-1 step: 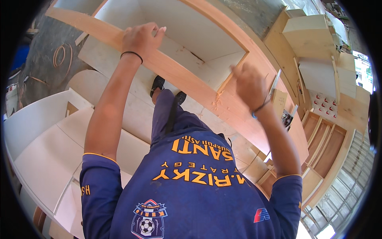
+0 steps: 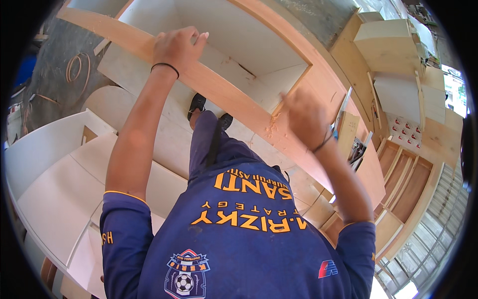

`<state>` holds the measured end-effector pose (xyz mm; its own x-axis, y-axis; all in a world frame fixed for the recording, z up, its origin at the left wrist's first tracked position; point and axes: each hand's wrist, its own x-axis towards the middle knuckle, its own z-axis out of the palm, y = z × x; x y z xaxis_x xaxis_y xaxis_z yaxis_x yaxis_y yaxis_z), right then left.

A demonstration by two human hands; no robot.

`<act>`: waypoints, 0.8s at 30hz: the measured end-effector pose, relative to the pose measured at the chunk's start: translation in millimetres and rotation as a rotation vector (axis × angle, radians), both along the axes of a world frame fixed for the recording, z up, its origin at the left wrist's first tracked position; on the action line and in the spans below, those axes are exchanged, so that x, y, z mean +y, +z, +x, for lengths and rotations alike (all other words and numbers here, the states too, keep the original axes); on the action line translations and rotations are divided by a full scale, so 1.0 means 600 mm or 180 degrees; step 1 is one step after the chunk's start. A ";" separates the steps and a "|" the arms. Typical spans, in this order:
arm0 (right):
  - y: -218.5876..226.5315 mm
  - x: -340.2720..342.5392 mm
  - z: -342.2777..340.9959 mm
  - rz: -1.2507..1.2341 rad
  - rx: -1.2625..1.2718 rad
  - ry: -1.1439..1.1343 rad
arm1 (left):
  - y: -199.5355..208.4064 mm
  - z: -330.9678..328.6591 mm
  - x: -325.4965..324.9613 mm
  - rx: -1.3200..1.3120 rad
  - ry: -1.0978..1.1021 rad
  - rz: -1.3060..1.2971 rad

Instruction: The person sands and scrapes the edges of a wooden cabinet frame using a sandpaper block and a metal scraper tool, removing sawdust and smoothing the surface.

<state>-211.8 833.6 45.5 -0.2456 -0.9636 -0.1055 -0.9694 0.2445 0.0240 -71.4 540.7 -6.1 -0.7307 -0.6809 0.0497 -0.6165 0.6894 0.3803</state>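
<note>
Left hand (image 2: 174, 47), 11 o'clock: arm extended, fingers half curled on the front rail (image 2: 226, 89) of the wooden cabinet (image 2: 301, 45), which lies across 12 o'clock; grip cannot be determined. Right hand (image 2: 304, 117), 2 o'clock: elbow bent, fingers curled, motion-blurred, near wood shavings (image 2: 271, 127); contents cannot be told.

My right hand (image 2: 304, 117) is blurry, but my left hand (image 2: 175, 48) looks clear. White light shines very bright at the far right. Straight edges look bent, and the corners are black.
</note>
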 end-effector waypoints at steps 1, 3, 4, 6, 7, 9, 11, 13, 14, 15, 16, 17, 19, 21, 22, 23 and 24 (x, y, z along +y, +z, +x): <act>0.011 0.007 0.043 0.0006 -0.0287 -0.0035 | -0.002 -0.001 -0.001 0.0020 0.0012 -0.0015; 0.018 0.009 0.060 -0.0063 -0.0703 -0.0133 | -0.007 -0.002 -0.002 0.0045 0.0012 -0.0044; 0.016 0.007 0.041 -0.0173 -0.0823 -0.0194 | -0.004 -0.002 -0.002 0.0056 0.0020 -0.0074; 0.012 -0.009 -0.017 -0.0339 -0.0747 -0.0450 | -0.002 -0.002 -0.001 0.0062 0.0028 -0.0122; 0.017 -0.023 -0.052 -0.0470 -0.0416 -0.0459 | 0.001 -0.003 -0.001 0.0018 0.0044 -0.0118; 0.015 -0.042 -0.098 -0.0407 0.0076 -0.0372 | 0.006 -0.006 0.002 -0.0073 0.0055 -0.0081; 0.001 -0.026 -0.082 -0.0359 0.0168 -0.0113 | 0.015 -0.010 0.004 -0.0102 0.0060 -0.0003; -0.007 -0.005 0.000 -0.0128 -0.0058 0.0221 | 0.007 0.001 0.003 -0.0088 0.0087 -0.0021; -0.001 0.003 0.040 -0.0132 -0.0274 0.0352 | -0.001 0.000 -0.002 -0.0001 0.0062 -0.0087; 0.009 0.000 0.060 -0.0042 -0.0620 0.0070 | -0.003 -0.001 -0.004 0.0078 0.0012 -0.0158; 0.019 -0.004 0.068 0.0047 -0.0965 -0.0214 | -0.005 -0.001 -0.002 0.0065 0.0022 -0.0135; 0.020 -0.006 0.053 -0.0056 -0.1019 -0.0339 | -0.007 -0.001 0.000 0.0051 0.0032 -0.0113; 0.015 -0.015 -0.010 -0.0294 -0.1137 -0.0596 | 0.000 0.001 -0.001 -0.0021 0.0034 -0.0131; 0.023 -0.036 -0.080 -0.0344 -0.0177 -0.0508 | 0.007 -0.009 0.003 -0.0091 -0.0005 -0.0130; 0.022 -0.040 -0.099 -0.0261 0.0212 -0.0433 | 0.009 -0.010 0.003 -0.0145 -0.0008 -0.0064; 0.019 -0.032 -0.089 -0.0201 0.0148 -0.0310 | 0.013 -0.010 0.003 -0.0199 -0.0013 0.0004; 0.010 -0.021 -0.067 -0.0151 0.0081 -0.0157 | 0.016 -0.008 0.001 -0.0253 0.0012 0.0061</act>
<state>-251.9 820.7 51.3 -0.2951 -0.9540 -0.0530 -0.9553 0.2935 0.0357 -76.3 541.3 3.4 -0.7293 -0.6838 -0.0216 -0.6478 0.6801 0.3432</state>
